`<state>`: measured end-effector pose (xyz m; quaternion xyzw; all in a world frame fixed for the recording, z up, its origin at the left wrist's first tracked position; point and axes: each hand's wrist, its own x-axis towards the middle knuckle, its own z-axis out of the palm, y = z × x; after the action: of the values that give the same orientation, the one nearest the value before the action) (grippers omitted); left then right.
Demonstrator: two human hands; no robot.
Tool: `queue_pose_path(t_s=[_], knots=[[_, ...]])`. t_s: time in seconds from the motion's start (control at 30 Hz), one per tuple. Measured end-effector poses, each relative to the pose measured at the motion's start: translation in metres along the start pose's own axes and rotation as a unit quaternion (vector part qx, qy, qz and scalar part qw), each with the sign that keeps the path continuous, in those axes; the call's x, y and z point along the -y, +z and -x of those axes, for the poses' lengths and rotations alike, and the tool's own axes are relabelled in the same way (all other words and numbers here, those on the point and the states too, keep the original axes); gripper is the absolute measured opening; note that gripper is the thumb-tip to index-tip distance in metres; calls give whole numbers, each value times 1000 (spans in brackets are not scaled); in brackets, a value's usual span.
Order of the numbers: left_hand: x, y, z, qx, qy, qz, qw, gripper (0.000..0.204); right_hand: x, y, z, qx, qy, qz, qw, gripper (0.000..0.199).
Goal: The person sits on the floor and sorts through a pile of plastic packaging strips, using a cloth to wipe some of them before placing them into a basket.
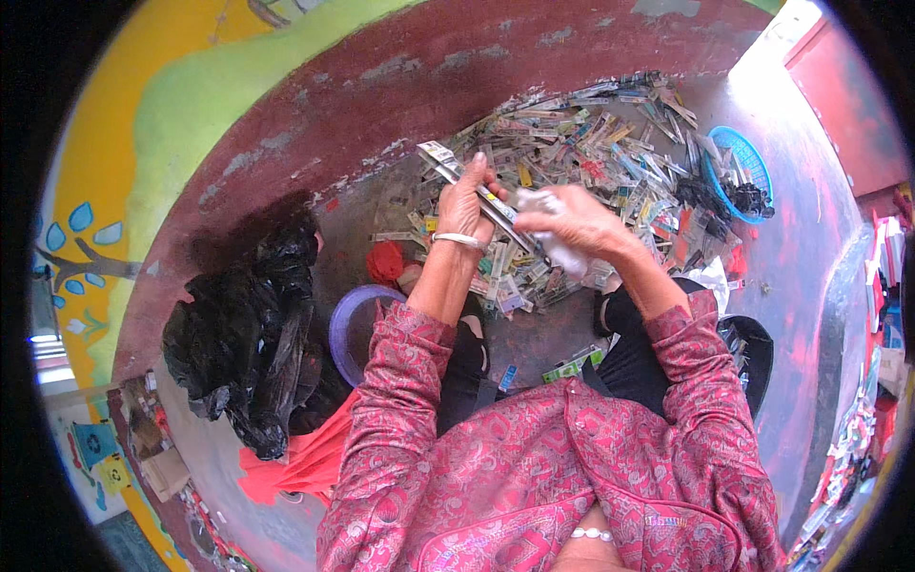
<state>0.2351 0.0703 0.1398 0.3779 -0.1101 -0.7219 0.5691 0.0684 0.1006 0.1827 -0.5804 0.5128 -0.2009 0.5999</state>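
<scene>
My left hand (465, 202), with a pale bangle at its wrist, grips a long, narrow strip of folded printed paper (438, 160). The strip slants from upper left to lower right, above a heap of similar strips. My right hand (579, 221) is slightly smeared by motion at the strip's lower end. Its fingers close round a soft white wad, which looks like a cloth (566, 257) and lies against the strip. Part of the wad is hidden behind those fingers.
The heap of folded paper strips (610, 143) spreads across the floor to the wall. At right stands a blue plastic basket (741, 157). On the left are a black plastic bag (253, 329), a purple-rimmed basin (345, 329) and red cloth (305, 453).
</scene>
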Motion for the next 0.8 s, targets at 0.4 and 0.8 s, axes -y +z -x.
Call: queue_pose_path(t_s=[0.4,0.8], knots=[[-12,7,12,249,-83,109,959,38,-7,2,-8,80,-3,-182,980,22],[0,1,13,249,-54,8,967,45,-11,-2,-6,126,-33,-199,971,33]])
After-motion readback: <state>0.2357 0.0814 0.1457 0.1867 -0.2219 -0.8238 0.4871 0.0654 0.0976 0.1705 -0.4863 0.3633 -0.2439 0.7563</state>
